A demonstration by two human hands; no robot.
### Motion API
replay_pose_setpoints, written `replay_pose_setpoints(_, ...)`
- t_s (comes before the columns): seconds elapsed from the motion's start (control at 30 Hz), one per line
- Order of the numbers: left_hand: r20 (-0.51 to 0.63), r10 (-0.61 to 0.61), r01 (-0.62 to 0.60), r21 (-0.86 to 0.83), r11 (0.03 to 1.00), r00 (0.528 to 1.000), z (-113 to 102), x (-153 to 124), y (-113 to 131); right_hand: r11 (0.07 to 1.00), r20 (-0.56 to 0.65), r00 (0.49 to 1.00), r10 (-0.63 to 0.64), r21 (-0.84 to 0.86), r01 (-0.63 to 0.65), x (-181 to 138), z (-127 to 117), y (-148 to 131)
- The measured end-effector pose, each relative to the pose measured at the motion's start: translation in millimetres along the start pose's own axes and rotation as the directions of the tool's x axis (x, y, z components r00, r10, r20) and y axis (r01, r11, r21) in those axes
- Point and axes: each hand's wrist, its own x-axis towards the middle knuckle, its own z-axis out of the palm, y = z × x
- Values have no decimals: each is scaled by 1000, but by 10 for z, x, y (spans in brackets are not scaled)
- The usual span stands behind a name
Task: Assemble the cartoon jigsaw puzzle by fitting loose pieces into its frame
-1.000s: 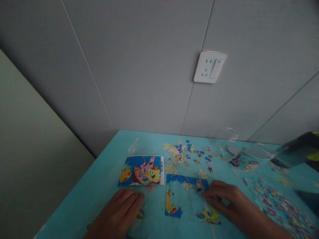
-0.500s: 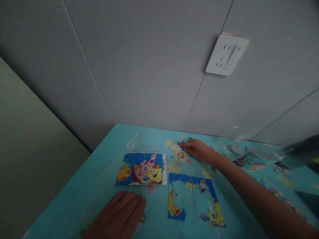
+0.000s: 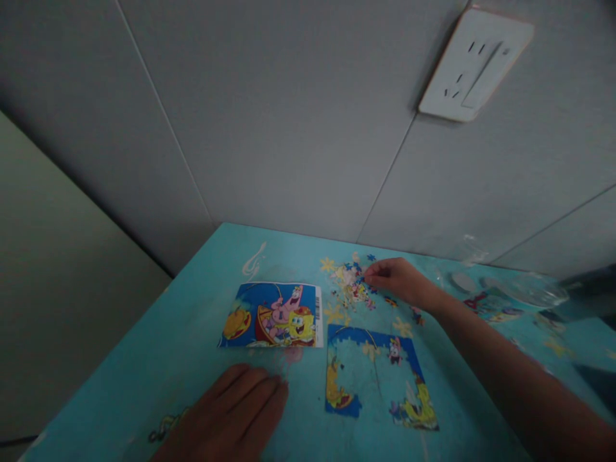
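My left hand [image 3: 235,417] lies flat on the turquoise table [image 3: 192,321], fingers stretched out, holding nothing, just below a cartoon reference picture [image 3: 272,316]. My right hand [image 3: 397,280] reaches to the far side of the table, fingers pinched over a heap of loose jigsaw pieces [image 3: 353,285]; whether a piece is in the pinch is too small to see. Between the hands lies a partly built jigsaw frame [image 3: 375,378] with a blue border and a bare middle.
A clear plastic tube with a printed label [image 3: 500,301] lies at the right, near a small lid [image 3: 462,281]. A white wall socket [image 3: 474,64] sits on the grey panelled wall behind. The table's left edge drops off beside a green surface.
My right hand left the jigsaw frame, reached out to the loose pieces, and its fingers have now drawn into a pinch there. The left hand stayed flat. The view tilted down a little.
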Motion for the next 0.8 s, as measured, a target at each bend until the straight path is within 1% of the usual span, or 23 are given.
replay_pose_setpoints(0.1,-37,-9,8,-10,1000,999,36,-16,21,998,48,999,23,56,-26,-98,-63,-59)
replay_pose_setpoints(0.23,13,-12,13,-22,1000,1000,87,-81,55,984,86,993,81,151,-93,-294,-154,-188)
replay_pose_setpoints(0.3,-2,15,-15,-17,1000,1000,68,-74,74,978,99,991,90,181,-107,-423,-185,-240)
replay_pose_setpoints(0.43,-23,107,-107,-2,994,994,-15,19,183,972,130,990,47,225,-75,-746,-202,-323)
replay_pose_setpoints(0.57,-21,221,-221,10,975,975,-76,111,473,965,173,984,33,252,-77,-1085,-167,-374)
replay_pose_setpoints(0.63,11,303,-304,11,953,953,-113,162,662,964,195,980,30,254,-79,-1224,-135,-378)
replay_pose_setpoints(0.7,54,388,-390,22,921,920,-151,233,837,959,203,979,20,272,-75,-1332,-98,-375)
replay_pose_setpoints(0.8,83,447,-449,15,893,891,-169,375,1018,944,201,979,15,320,-80,-1435,-49,-375)
